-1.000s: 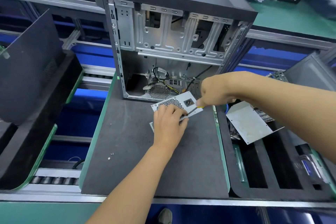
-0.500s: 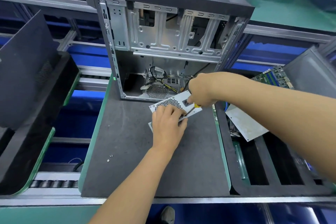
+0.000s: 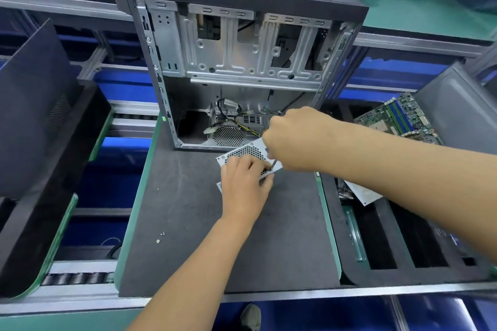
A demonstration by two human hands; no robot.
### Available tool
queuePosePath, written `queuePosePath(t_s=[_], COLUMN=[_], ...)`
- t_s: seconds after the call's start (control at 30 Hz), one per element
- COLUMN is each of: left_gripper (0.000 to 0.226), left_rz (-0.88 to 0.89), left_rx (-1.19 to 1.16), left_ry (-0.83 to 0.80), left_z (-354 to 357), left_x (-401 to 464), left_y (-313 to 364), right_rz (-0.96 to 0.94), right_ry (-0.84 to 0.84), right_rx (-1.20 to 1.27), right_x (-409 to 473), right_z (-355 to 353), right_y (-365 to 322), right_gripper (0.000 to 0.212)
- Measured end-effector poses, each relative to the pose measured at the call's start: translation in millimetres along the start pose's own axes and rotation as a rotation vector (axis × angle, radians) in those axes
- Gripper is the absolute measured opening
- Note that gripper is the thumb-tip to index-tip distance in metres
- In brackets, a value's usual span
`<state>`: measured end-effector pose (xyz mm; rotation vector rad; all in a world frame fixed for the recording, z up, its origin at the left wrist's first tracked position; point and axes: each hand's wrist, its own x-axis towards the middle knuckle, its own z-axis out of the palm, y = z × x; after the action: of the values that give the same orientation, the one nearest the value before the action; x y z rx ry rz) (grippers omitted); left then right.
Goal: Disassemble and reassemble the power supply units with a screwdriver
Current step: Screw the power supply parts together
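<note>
A silver power supply unit with a honeycomb vent lies on the dark grey pallet mat, just in front of the open computer case. My left hand rests flat on top of the unit, fingers spread over the vent. My right hand grips a screwdriver, whose shaft points down at the unit's right end. The handle is mostly hidden inside my fist.
Two loose screws lie on the mat at the left. A second power supply with cables sits inside the case. A green motherboard and a metal plate lie in the black tray on the right. A dark side panel leans at left.
My right hand has shifted left over the unit's right end with the screwdriver. My left hand stays on the unit. The camera view has drifted slightly.
</note>
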<state>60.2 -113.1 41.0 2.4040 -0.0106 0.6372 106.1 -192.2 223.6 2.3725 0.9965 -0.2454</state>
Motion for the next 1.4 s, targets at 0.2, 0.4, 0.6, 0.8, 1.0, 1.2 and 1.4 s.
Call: queuePosePath(t_s=[0.2, 0.4, 0.6, 0.8, 1.0, 1.2, 1.4], left_gripper=[0.016, 0.018, 0.016, 0.015, 0.015, 0.016, 0.015], left_rz=[-0.007, -0.009, -0.026, -0.016, -0.008, 0.004, 0.001], left_rx=[-0.008, 0.006, 0.012, 0.005, 0.013, 0.019, 0.017], left_ry=[-0.037, -0.038, -0.033, -0.059, -0.034, -0.013, -0.04], left_z=[-1.8, -1.8, -0.5, -3.7, -1.3, 0.2, -1.3], left_x=[-1.9, -1.2, -1.1, -2.6, -1.6, -0.9, -0.3], left_y=[-1.1, -0.7, 1.1, 1.4, 0.5, -0.9, 0.9], right_rz=[0.129, -0.091, 0.081, 0.275, 0.021, 0.011, 0.259], right_ry=[-0.186, 0.063, -0.021, -0.113, -0.001, 0.072, -0.063], right_rx=[0.171, -0.017, 0.159, 0.338, 0.246, 0.153, 0.305], right_x=[4.5, -5.1, -1.4, 0.1, -7.0, -2.5, -3.9], right_z=[-3.9, 1.4, 8.6, 11.4, 11.0, 13.3, 24.0], right_y=[5.2, 3.5, 21.1, 23.3, 18.2, 24.0, 31.2], right_gripper=[0.021, 0.019, 0.038, 0.031, 0.015, 0.015, 0.043])
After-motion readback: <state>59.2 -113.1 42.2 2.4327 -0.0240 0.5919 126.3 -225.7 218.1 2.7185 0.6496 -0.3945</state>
